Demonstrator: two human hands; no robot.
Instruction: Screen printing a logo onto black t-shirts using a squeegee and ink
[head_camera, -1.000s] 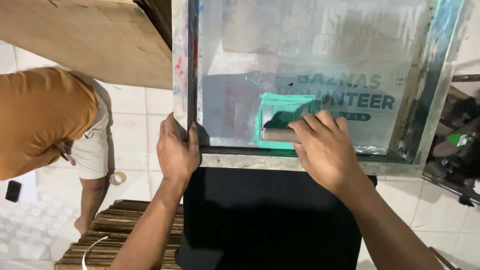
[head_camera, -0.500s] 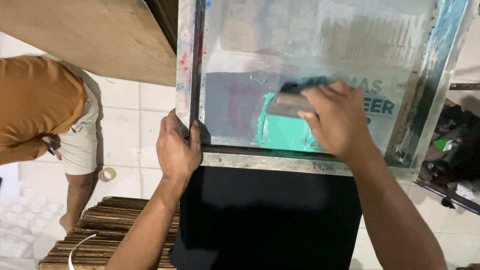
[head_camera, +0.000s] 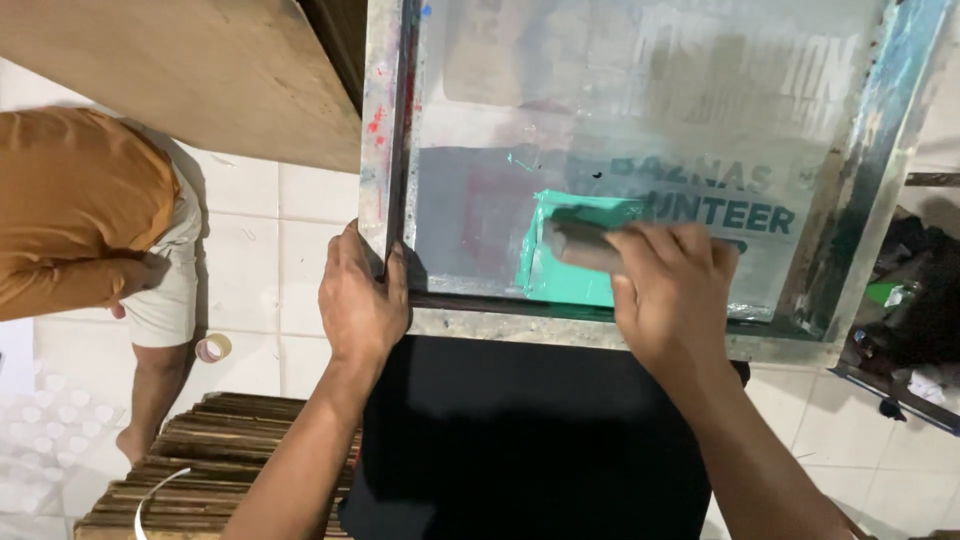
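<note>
Pressing a wooden-handled squeegee (head_camera: 585, 245) through teal ink (head_camera: 565, 280), the right hand (head_camera: 672, 300) closes its grip around it; the left hand (head_camera: 362, 300) clamps the paint-spattered metal screen frame (head_camera: 385, 150) over black fabric (head_camera: 530, 440); next probably calls for even pressure.

My right hand (head_camera: 672, 300) works inside the screen frame (head_camera: 385, 150), whose raised rails wall in all sideways travel. My left hand (head_camera: 360, 300) clamps the near-left corner and blocks that rail. The mesh beyond the green ink (head_camera: 565, 275) lies open toward the far rail. Left of the frame, a wooden board (head_camera: 190, 75) overhangs. A crouching person (head_camera: 90, 215) occupies the tiled floor (head_camera: 280, 230) there. Stacked wooden slats (head_camera: 215, 455) fill the lower left; clutter (head_camera: 910, 330) crowds the right edge.
</note>
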